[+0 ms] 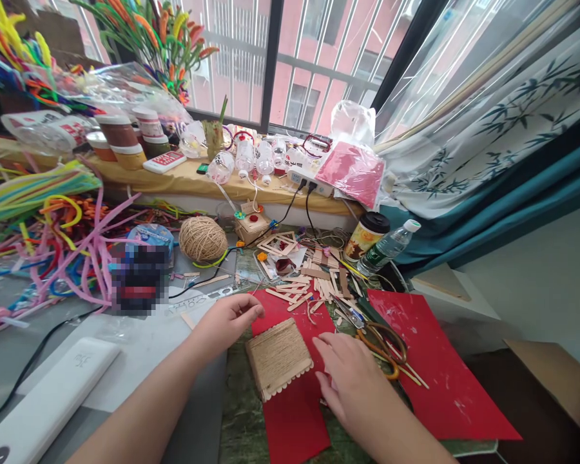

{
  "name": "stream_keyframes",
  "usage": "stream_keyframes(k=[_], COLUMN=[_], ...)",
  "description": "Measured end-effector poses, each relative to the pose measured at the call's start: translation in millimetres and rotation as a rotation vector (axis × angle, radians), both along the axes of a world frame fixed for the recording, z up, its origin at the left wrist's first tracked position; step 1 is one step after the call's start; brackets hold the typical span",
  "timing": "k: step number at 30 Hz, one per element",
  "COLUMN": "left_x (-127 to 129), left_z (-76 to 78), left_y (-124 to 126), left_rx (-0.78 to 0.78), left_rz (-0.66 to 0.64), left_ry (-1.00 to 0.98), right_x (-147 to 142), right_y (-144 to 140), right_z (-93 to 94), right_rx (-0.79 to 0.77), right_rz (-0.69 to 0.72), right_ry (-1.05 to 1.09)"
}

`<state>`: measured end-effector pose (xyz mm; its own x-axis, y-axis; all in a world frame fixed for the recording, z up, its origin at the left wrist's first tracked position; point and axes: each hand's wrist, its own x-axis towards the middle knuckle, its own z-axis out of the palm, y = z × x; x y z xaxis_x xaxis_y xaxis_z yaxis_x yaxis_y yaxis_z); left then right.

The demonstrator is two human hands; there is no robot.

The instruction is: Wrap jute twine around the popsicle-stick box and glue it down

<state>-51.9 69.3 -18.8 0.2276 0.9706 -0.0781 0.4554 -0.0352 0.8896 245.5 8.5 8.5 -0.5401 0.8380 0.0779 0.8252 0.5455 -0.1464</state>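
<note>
A small box (279,357) made of craft sticks, its top covered in rows of twine, lies on a red sheet (297,425) in front of me. Rounded stick ends line its near edge. My left hand (236,317) hovers by the box's far left corner, fingers curved with thumb and fingertips close together; whether anything is between them I cannot make out. To the right of the box is my right hand (341,374), fingers apart, holding nothing. Beyond the box lies a heap of loose craft sticks (314,277). Scissors (384,348) with orange-brown handles rest right of the heap.
A ball of twine (203,238), a lidded cup (366,235) and a water bottle (389,247) stand further back. Pink pipe cleaners (94,248) spread at left. A white power bank (53,399) lies near left; another red sheet (444,367) covers the right side.
</note>
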Motion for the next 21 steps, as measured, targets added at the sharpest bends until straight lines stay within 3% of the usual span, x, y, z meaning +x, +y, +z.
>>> stream_keyframes(k=[4, 7, 13, 21], left_x=[1, 3, 6, 6], left_z=[-2.8, -4.0, -7.6, -6.6], left_y=[1, -1, -3, -4], left_rx=[-0.07, -0.093, -0.127, -0.152], left_rz=[-0.083, -0.191, -0.197, -0.188], left_ry=[-0.046, -0.001, 0.044, 0.027], right_x=[-42, -56, -48, -47], right_y=[3, 6, 7, 7], right_z=[-4.9, -12.2, -24.4, -29.6], right_rx=[0.002, -0.024, 0.017, 0.003], right_rz=[0.065, 0.054, -0.027, -0.019], right_ry=[0.051, 0.043, 0.095, 0.107])
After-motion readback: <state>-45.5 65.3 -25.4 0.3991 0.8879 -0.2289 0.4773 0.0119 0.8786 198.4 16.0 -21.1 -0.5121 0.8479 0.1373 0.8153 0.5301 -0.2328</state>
